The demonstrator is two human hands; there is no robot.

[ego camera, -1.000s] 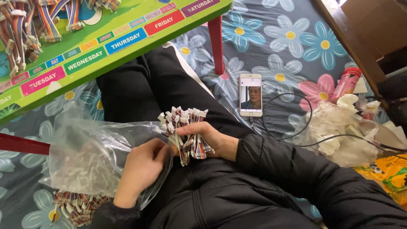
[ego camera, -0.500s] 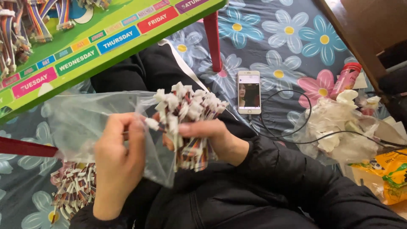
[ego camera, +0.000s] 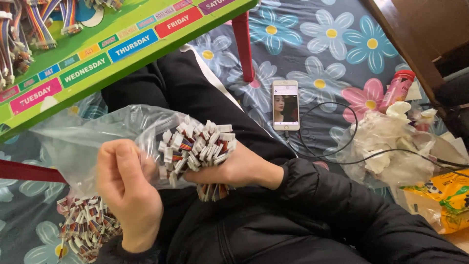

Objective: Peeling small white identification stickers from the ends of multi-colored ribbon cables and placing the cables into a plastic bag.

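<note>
Gripping a thick bundle of short wires with white plugs (ego camera: 198,146), the right hand (ego camera: 239,168) has its fingers closed around the bundle's middle, over the lap and right at the mouth of a clear plastic bag (ego camera: 78,142). The left hand (ego camera: 128,188) pinches the bag's near edge between thumb and closed fingers, just beside the bundle. More wire bundles (ego camera: 85,227) lie lower left on the flowered floor mat (ego camera: 317,54), under the edge of the green desk (ego camera: 112,54), while a phone (ego camera: 286,105) and its black cable (ego camera: 337,151) lie on the mat to the right.
</note>
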